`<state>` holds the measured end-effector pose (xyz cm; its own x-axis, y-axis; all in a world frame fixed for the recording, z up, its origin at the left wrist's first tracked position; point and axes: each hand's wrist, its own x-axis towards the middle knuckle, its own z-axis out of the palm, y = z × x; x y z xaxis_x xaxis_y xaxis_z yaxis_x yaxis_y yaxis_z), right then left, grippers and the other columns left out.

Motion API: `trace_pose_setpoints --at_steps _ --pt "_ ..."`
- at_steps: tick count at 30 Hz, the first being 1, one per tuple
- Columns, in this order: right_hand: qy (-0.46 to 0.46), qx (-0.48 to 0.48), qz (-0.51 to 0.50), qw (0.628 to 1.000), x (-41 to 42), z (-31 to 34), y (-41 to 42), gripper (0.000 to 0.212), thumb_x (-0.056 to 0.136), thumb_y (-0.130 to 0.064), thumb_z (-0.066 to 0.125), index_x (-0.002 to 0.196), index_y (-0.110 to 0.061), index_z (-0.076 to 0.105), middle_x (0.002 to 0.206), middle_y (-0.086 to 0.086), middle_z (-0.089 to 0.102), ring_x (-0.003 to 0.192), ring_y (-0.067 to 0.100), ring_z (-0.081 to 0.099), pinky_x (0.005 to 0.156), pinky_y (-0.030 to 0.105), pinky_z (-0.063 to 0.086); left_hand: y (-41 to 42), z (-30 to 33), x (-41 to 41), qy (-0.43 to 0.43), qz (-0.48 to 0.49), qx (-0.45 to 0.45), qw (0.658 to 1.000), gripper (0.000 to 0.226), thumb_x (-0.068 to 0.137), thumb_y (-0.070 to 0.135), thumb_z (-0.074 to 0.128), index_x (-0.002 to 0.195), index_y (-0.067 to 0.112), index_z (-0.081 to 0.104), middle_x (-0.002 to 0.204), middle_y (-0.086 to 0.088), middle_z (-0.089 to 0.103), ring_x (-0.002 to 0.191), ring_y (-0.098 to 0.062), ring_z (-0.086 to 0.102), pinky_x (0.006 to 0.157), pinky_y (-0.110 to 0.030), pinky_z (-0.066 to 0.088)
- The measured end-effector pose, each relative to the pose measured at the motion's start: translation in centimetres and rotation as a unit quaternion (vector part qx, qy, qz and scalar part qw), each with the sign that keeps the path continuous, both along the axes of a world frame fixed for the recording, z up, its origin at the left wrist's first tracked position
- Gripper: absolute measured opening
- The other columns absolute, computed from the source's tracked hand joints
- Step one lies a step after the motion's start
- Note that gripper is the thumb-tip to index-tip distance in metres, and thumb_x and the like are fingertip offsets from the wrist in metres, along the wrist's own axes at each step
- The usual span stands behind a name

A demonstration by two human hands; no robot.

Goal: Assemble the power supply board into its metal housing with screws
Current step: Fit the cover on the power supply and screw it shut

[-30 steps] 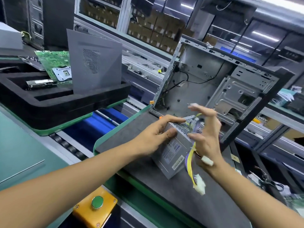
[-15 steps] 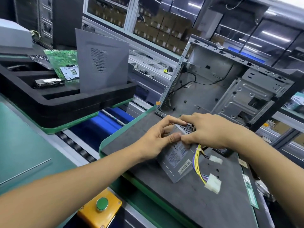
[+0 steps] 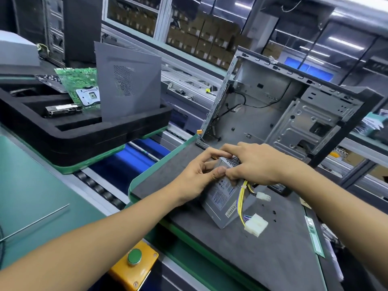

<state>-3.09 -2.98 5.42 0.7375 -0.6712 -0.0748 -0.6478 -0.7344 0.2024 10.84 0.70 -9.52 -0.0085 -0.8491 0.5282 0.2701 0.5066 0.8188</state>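
Two hands on the PSU, which sits tilted on the grey pallet at frame centre. Nearest, at 7 o'clock: yellow box with green button. Left hand grips the PSU's upper left edge, thumb on the label face, fingers curled over the top. Right hand clamps the top from the other side, fingers curled over the vented end; the two hands touch. Yellow wires hang from under the right hand, ending in white plugs on the pallet. Beyond, at 1 o'clock: open metal case, upright, just behind the hands. At 10 o'clock: black foam tray holding a green board and grey panel.
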Motion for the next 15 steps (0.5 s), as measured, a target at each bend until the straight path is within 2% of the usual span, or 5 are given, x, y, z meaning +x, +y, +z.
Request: trace_pose_setpoints --at_steps 6,8,10,12,15 --pt "-0.143 0.107 -0.011 0.984 -2.6 -0.9 -1.4 0.070 0.074 -0.059 0.051 0.136 -0.078 0.024 0.106 -0.011 0.049 0.095 0.023 0.060 0.085 0.041 0.041 2.0 0.8 -1.0 -0.021 0.037 0.039 0.998 0.046 0.101 0.018 0.062 0.141 0.022 0.040 0.128 -0.003 0.070 0.115 -0.017 0.067 0.104 -0.040 0.052" --pt "-0.294 0.205 -0.036 0.933 -4.1 -0.5 -3.0 0.061 0.078 -0.043 0.054 0.129 -0.073 0.043 0.117 -0.019 0.053 0.120 0.018 0.057 0.097 0.040 0.042 2.8 0.1 -2.1 -0.044 0.129 0.062 0.989 0.065 0.092 0.032 0.077 0.138 0.041 0.032 0.145 0.013 0.057 0.138 -0.013 0.050 0.118 -0.047 0.038" --pt "-0.341 0.214 -0.036 0.915 -6.1 -0.2 -4.4 0.049 0.081 -0.037 0.048 0.122 -0.063 0.058 0.123 -0.030 0.059 0.124 -0.007 0.053 0.101 0.030 0.039 4.2 -0.8 -4.1 -0.154 0.232 0.062 0.958 0.092 0.073 0.060 0.080 0.137 0.061 0.014 0.145 0.033 0.031 0.142 0.000 0.027 0.122 -0.037 0.025" --pt "-0.319 0.211 -0.038 0.923 -7.1 -0.2 -4.7 0.050 0.079 -0.048 0.041 0.124 -0.054 0.063 0.126 -0.034 0.059 0.123 -0.014 0.050 0.098 0.018 0.036 5.2 -1.5 -6.4 -0.213 0.263 0.046 0.940 0.131 0.055 0.076 0.082 0.148 0.055 -0.008 0.147 0.031 0.010 0.148 -0.003 0.011 0.124 -0.034 0.016" --pt "-0.299 0.238 -0.046 0.923 -7.4 -0.9 -5.1 0.061 0.081 -0.054 0.036 0.131 -0.036 0.065 0.138 -0.014 0.062 0.130 0.004 0.054 0.110 0.029 0.036 4.7 -1.5 -7.7 -0.244 0.295 0.042 0.923 0.149 0.050 0.076 0.087 0.150 0.045 -0.019 0.158 0.015 -0.001 0.154 -0.016 0.004 0.127 -0.042 0.017"
